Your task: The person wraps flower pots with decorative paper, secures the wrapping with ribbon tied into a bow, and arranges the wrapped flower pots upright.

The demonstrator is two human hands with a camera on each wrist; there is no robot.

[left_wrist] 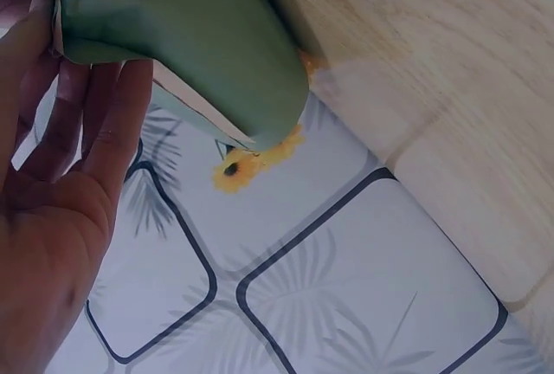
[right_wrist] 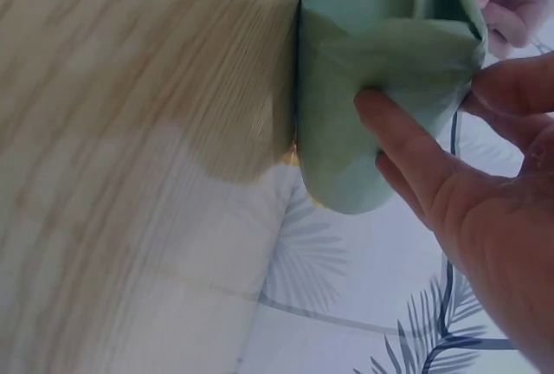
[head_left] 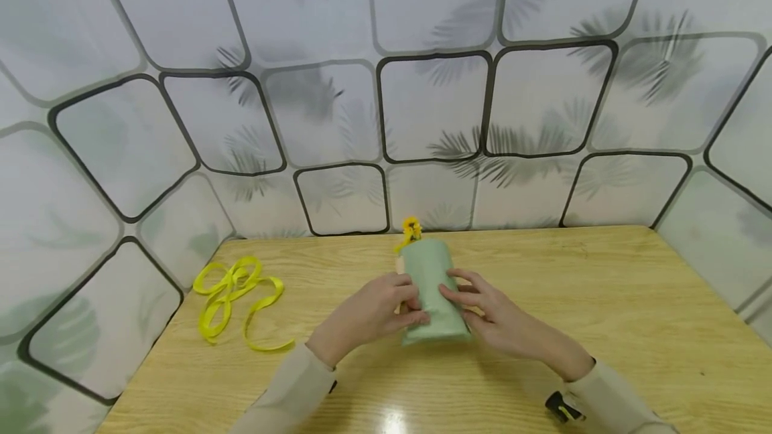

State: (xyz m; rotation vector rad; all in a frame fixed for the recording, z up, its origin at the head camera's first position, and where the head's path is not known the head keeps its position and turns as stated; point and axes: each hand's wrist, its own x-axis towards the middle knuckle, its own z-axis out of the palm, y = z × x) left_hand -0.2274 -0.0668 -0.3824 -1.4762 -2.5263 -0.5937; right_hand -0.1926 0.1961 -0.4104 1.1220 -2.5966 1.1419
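Observation:
Pale green wrapping paper [head_left: 428, 286] is rolled round a small bunch of yellow flowers [head_left: 412, 228], whose heads poke out at the far end. On the paper's left side, my left hand [head_left: 380, 305] pinches the near edge between thumb and fingers; the left wrist view shows a cream inner edge beside the fingers. From the right, my right hand [head_left: 490, 310] grips the paper. In the right wrist view its thumb pinches a corner by a fold [right_wrist: 407, 41], while a finger [right_wrist: 394, 123] lies along the green surface. The stems are hidden inside.
A loosely looped yellow ribbon [head_left: 226, 293] lies on the wooden table [head_left: 603, 286] to the left. Patterned cloth walls [head_left: 434, 106] rise behind the table and at both sides. A small black strap [head_left: 563, 407] hangs by the right sleeve.

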